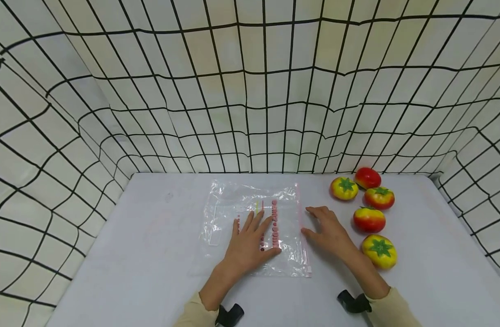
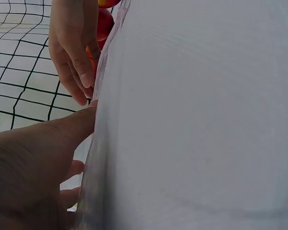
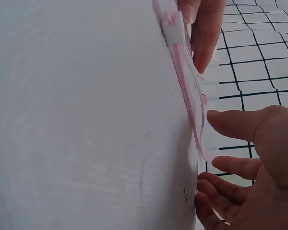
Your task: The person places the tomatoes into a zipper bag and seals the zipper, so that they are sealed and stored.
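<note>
A clear plastic zip bag (image 1: 290,209) with red print lies flat on the white table, its pink zip edge toward the right. My left hand (image 1: 247,247) rests on the middle of the bag, fingers spread and thumb pointing right. Beside the zip edge is my right hand (image 1: 329,231), thumb and index finger apart with nothing between them. In the right wrist view, its fingertips (image 3: 220,164) are right at the pink zip strip (image 3: 186,91). A pale slider (image 3: 174,29) sits at the near end of the zip.
Several red and yellow tomatoes with green star-shaped tops, such as the nearest tomato (image 1: 379,251), lie right of my right hand. The white table (image 1: 143,254) is bordered by black grid netting (image 1: 266,109) at the back and sides. Both wrists wear black camera mounts (image 1: 230,314).
</note>
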`<state>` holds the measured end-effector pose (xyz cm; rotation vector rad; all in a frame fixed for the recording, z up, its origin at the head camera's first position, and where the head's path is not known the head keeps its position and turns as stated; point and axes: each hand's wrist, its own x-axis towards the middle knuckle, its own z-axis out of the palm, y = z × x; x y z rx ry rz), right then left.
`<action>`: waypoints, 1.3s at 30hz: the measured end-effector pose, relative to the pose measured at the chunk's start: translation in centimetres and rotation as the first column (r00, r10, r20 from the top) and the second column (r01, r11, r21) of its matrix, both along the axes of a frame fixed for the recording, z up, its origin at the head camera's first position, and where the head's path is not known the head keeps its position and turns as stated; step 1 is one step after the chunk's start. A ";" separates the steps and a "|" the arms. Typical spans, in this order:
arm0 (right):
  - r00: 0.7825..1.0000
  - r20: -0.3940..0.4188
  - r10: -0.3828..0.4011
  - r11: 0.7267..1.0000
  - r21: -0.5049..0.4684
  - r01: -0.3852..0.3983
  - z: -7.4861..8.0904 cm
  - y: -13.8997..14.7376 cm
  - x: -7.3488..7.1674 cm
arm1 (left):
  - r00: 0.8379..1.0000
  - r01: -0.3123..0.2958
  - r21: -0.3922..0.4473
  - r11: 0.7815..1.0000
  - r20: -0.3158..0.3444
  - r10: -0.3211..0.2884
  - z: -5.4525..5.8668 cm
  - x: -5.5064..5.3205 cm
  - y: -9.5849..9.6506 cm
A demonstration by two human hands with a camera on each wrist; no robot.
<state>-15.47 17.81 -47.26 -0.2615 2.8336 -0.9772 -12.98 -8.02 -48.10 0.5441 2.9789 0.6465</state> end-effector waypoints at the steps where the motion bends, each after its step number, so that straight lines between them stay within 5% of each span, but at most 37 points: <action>1: 1.000 0.001 0.001 1.000 0.006 -0.001 0.0 0.0 0.0 | 1.000 0.005 -0.001 1.000 0.006 -0.005 0.0 0.0 -0.1; 12: 1.000 -0.017 0.006 0.998 0.060 -0.005 -0.2 -0.1 0.1 | 0.998 0.046 -0.030 0.998 0.055 -0.044 -0.4 0.0 -0.8; 39: 0.997 -0.077 0.003 0.999 0.054 0.001 -0.8 -0.1 0.4 | 0.996 0.082 -0.020 0.996 0.029 -0.081 -0.4 0.4 -1.4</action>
